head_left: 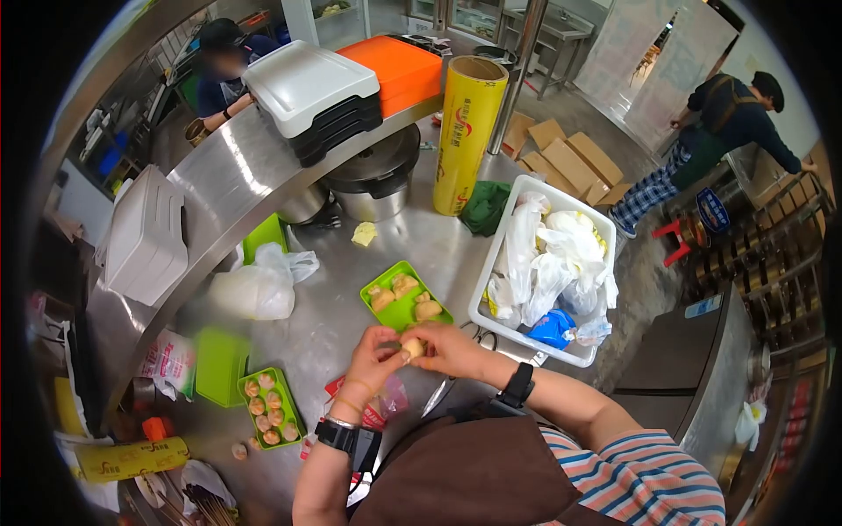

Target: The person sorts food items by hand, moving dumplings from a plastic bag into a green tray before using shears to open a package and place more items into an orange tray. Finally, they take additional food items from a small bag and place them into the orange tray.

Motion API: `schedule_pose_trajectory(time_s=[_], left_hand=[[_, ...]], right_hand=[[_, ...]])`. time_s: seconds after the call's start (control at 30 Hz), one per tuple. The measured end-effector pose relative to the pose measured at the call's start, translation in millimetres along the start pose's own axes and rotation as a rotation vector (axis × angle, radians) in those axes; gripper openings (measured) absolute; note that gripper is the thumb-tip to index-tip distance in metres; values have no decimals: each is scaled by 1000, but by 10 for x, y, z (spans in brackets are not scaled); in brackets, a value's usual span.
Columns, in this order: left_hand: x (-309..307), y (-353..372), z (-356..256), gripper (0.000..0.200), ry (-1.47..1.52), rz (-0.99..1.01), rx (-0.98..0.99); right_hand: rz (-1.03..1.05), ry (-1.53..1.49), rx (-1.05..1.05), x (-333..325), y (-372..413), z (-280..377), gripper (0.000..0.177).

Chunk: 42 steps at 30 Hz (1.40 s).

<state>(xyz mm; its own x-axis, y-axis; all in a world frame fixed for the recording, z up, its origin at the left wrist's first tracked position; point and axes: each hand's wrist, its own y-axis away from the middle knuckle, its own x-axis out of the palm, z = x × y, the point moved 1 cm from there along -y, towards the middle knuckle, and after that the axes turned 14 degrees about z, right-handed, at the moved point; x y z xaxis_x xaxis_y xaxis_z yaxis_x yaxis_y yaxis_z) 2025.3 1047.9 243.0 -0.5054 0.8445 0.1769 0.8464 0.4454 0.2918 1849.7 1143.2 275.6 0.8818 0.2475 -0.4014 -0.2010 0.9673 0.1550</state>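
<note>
Close in front of my apron, my left hand [373,358] and my right hand [447,349] are both closed around a small pale yellow lump [412,348], perhaps dough. Their fingertips meet on it. Just beyond the hands lies a green tray [399,311] with several similar lumps in it. Farther left, a second green tray [285,412] holds rows of round, pinkish-brown balls [273,400]. Beneath my hands, a red and clear plastic packet [390,399] and a shiny metal blade-like thing [437,397] are partly covered.
A white bin [484,298] full of plastic bags stands at the right. Behind the trays are a yellow film roll [469,131], a lidded steel pot [373,197] and a raised steel shelf [228,197]. Two people [728,131] work farther off, one at each side.
</note>
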Motion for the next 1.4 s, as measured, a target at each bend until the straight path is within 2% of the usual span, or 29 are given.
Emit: schedule_pose_trajectory(time_s=[0.07,0.13,0.2,0.3,0.33,0.4,0.47,0.53,0.7,0.83,0.9,0.93,1.0,1.03,1.07,1.1,1.13,1.17,1.23,1.4], left_hand=[[-6,103,-11,49,15,-15,16],[-27,302,-181,39,-148,-129,114],[-110,542,-247,35,-167,-213,132],[-235,891,-111,28,-205,-345,151],[-236,1003,-33,26,-220,-391,155],[-186,1202,166,25,-197,-428,140],[-126,1373,299,23,-174,-469,123],[-42,1520,402,23,-47,-531,55],[21,1765,490,28,-80,-611,54],[48,1857,575,32,-131,-649,16],[74,1875,599,33,-141,-657,16],[82,1872,609,33,-155,-658,18],[61,1851,699,36,-156,-652,10],[56,1842,733,38,-161,-642,3],[67,1818,716,38,-160,-640,3],[76,1767,665,45,-305,-638,-29],[82,1713,615,51,-452,-633,-59],[91,1668,565,51,-453,-629,-55],[99,1544,468,65,-567,-600,-88],[-60,1305,681,73,-622,-646,-1]], right_hand=[[44,-24,-21,75,70,-31,42],[91,-81,74,121,153,-34,38],[94,-91,93,141,203,-137,38],[-102,-165,111,130,177,-197,36],[-100,-165,110,111,110,-185,36],[-269,-223,116,61,-61,-199,34],[-293,-174,101,35,-244,-218,34],[-343,84,166,28,-392,-201,35],[-343,435,176,147,-587,-262,30],[-374,552,53,204,-620,-400,23],[-517,425,-22,186,-583,-296,17],[-515,426,-24,166,-525,-251,17],[-263,280,12,129,-357,-47,17],[-262,281,14,168,-295,-68,17],[-114,278,-48,251,-212,-95,18],[33,274,-109,333,-133,-124,19],[29,276,-107,410,-94,-182,19],[84,272,-134,515,-90,-246,22],[124,275,-160,651,-101,-258,25],[103,255,-215,781,-141,-63,32]])
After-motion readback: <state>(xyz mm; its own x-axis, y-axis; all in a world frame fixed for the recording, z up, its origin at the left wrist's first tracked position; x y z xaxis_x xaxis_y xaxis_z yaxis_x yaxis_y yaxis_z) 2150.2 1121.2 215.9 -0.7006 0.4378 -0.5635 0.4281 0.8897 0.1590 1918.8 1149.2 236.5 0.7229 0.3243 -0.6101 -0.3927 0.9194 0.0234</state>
